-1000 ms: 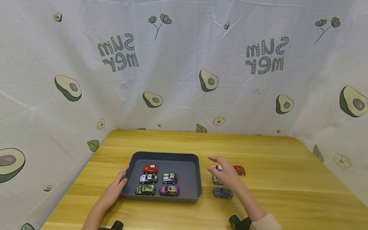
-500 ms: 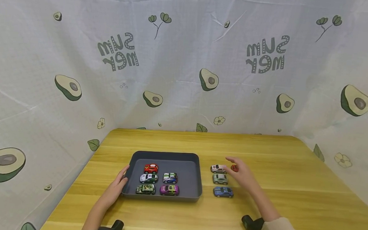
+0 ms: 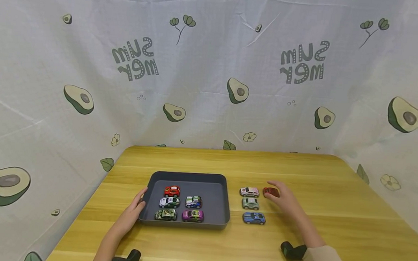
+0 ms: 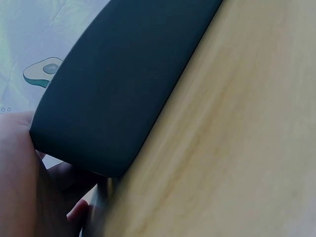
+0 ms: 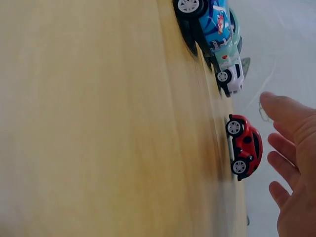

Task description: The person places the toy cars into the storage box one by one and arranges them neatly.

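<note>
A dark grey tray (image 3: 192, 177) on the wooden table (image 3: 332, 216) holds several toy cars, among them a red one (image 3: 172, 191) and a purple one (image 3: 192, 215). My left hand (image 3: 133, 212) rests against the tray's left front corner (image 4: 79, 143). Right of the tray stand a white car (image 3: 249, 192), a pale green car (image 3: 250, 203) and a blue car (image 3: 253, 218) in a column. My right hand (image 3: 286, 198) hovers with fingers spread just over a small red car (image 3: 269, 192), which stands on its wheels (image 5: 244, 146), not gripped.
A white cloth printed with avocados (image 3: 212, 67) closes in the table at the back and both sides. The table's right half is bare wood.
My right hand has moved right, from over the column of three cars to the small red car. The left hand and tray stay put.
</note>
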A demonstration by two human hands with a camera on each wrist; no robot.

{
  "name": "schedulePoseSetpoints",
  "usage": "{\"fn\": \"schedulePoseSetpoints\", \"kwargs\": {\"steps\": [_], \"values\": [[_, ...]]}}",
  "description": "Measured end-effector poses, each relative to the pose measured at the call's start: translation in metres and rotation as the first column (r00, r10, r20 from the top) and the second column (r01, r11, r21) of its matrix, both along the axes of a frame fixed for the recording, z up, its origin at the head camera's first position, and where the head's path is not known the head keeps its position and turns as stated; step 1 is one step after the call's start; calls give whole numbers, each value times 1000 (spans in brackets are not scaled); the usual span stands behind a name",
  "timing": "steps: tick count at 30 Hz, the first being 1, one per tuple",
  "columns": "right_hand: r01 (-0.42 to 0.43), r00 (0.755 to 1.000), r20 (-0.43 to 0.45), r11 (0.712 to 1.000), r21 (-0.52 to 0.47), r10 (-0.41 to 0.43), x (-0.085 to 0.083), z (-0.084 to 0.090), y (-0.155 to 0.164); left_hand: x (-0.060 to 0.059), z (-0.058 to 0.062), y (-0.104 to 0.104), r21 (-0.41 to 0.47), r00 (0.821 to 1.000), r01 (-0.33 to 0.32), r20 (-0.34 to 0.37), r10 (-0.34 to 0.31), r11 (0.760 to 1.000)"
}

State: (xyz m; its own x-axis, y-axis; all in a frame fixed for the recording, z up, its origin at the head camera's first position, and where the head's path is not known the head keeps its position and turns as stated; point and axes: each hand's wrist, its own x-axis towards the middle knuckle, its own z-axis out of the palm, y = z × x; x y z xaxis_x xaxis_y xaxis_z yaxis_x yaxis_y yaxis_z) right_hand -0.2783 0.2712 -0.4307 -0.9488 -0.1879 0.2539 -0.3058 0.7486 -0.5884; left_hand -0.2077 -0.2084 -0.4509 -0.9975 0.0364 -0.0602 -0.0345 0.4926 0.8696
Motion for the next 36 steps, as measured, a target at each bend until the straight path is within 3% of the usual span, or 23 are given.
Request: {"fn": "schedulePoseSetpoints", "kwargs": {"steps": [10, 21, 36], "values": [[-3, 1000, 15, 999, 48, 2, -8, -14, 9, -1, -1, 0, -1, 1000, 0, 2, 0, 1000], [-16, 998, 59, 1000, -2, 16, -5, -20, 11, -1, -1, 0, 7, 1000, -3, -5, 3, 1000], [13, 1000, 17, 1000, 4, -13, -5, -24, 13, -2, -1, 0, -6, 1000, -1, -15, 1, 1000]]}}
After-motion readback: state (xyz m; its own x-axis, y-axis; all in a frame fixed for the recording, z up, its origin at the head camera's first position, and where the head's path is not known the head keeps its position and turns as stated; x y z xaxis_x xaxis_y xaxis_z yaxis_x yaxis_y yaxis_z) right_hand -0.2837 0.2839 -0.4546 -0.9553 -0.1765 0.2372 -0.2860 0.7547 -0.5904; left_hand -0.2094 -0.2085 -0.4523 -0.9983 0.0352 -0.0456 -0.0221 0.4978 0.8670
